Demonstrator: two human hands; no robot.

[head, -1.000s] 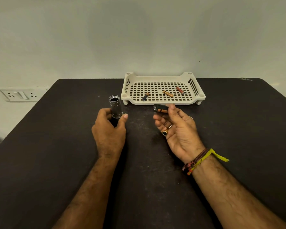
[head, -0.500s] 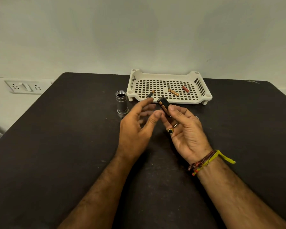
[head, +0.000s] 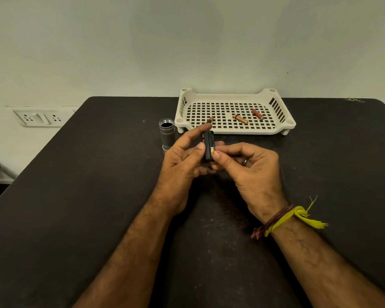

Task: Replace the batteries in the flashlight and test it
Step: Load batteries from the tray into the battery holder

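Note:
The flashlight body (head: 167,134), a grey metal tube, stands upright with its open end up on the black table (head: 76,196), just left of the tray. Both hands meet over the table's middle around a black battery holder (head: 208,145) with a copper-topped cell showing in it. My left hand (head: 182,161) pinches its left side with thumb and fingers. From the right, my right hand (head: 251,167) grips its lower end with thumb and curled fingers.
A cream perforated tray (head: 233,130) sits at the table's back, holding three loose batteries: a dark one (head: 210,120), a copper one (head: 240,119) and a red one (head: 257,114). A wall socket plate (head: 39,117) is off to the left.
My left hand let go of the flashlight body, left it standing, and came right to join my right hand on the battery holder. The holder turned upright.

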